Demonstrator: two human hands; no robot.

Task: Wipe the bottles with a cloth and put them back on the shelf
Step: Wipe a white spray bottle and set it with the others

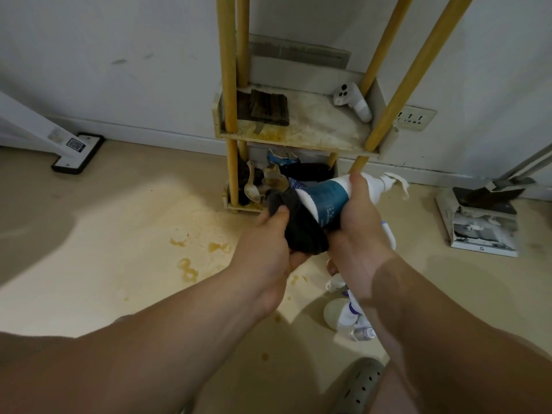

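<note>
Stained floor (119, 234) before shelf (313, 127). Grips pump bottle (325, 198) in right hand (361, 234), clutches dark cloth (298, 231) against base with left hand (268, 246).

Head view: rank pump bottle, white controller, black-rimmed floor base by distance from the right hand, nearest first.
1. pump bottle: gripped in the right hand itself.
2. white controller: on the shelf, back right corner, above the hand.
3. black-rimmed floor base: far left, on the floor by the wall.
</note>
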